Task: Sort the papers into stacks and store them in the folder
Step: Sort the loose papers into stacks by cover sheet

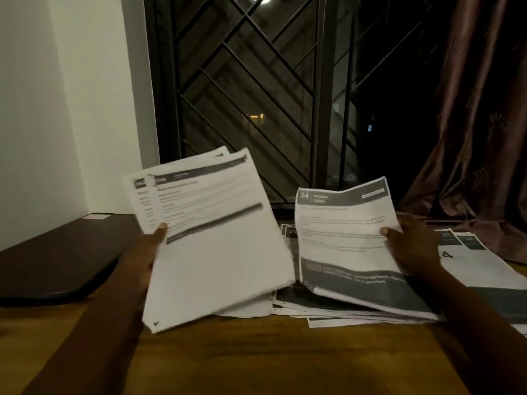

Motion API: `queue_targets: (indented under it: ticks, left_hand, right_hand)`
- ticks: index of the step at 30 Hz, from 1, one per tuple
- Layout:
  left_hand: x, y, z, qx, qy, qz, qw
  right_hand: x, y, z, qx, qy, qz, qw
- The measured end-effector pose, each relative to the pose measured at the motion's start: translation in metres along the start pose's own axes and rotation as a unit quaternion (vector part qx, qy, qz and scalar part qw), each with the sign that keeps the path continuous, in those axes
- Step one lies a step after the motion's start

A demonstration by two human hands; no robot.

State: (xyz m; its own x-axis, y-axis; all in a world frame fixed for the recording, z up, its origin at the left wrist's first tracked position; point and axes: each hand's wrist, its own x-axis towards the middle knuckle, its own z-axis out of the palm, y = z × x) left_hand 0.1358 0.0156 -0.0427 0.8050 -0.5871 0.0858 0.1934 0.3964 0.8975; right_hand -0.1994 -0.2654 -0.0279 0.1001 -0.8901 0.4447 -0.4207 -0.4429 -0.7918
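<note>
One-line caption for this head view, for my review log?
Left hand holds a sheaf of papers, right hand holds a sheet over the loose pile on the wooden table.

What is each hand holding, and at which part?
Left hand grips a bundle of sheets at its left edge, thumb on top. Right hand pinches a sheet at its right edge.

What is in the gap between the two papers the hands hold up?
In the head view, more printed sheets lie on the wooden table, between the white paper bundle in the left hand and the dark-banded sheet in the right hand.
</note>
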Motion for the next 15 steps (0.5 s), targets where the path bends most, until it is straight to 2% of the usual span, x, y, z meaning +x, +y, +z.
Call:
queue_targets:
  ticks: [3,5,7,9,10,11,12,13,14,15]
  left_hand:
    - [-0.014,0.003,-0.008,-0.027,-0.013,0.022,0.999]
    - [-0.016,0.004,-0.006,-0.03,-0.028,0.02,0.999]
    - [-0.012,0.004,0.0,-0.015,-0.028,0.011,0.999]
    - [-0.006,0.003,0.005,0.004,-0.017,0.004,1.0]
    - [-0.003,0.001,0.007,0.013,-0.017,0.007,1.0]
    - [-0.001,-0.001,0.009,0.024,-0.026,0.007,0.999]
    - [0.003,-0.003,0.009,0.041,-0.027,0.01,0.999]
    - [0.004,-0.004,0.01,0.051,-0.036,0.016,0.998]
    - [0.004,-0.005,0.01,0.062,-0.038,0.019,0.997]
    - [0.002,-0.005,0.012,0.074,-0.044,0.024,0.996]
  right_hand:
    - [-0.01,0.004,0.015,-0.012,-0.089,-0.011,0.996]
    - [-0.017,0.003,0.022,-0.098,-0.147,-0.023,0.984]
    - [-0.018,0.001,0.025,-0.186,-0.14,-0.025,0.972]
    - [-0.021,-0.012,0.024,-0.208,-0.079,-0.077,0.972]
    - [-0.025,-0.024,0.023,-0.148,-0.063,-0.096,0.982]
    - [-0.032,-0.04,0.021,-0.045,-0.087,-0.086,0.991]
    - [-0.042,-0.059,0.021,0.07,-0.157,-0.052,0.984]
    - [-0.053,-0.078,0.022,0.165,-0.252,-0.012,0.954]
    - [-0.065,-0.092,0.027,0.206,-0.326,0.019,0.922]
    - [-0.074,-0.102,0.033,0.201,-0.374,0.021,0.905]
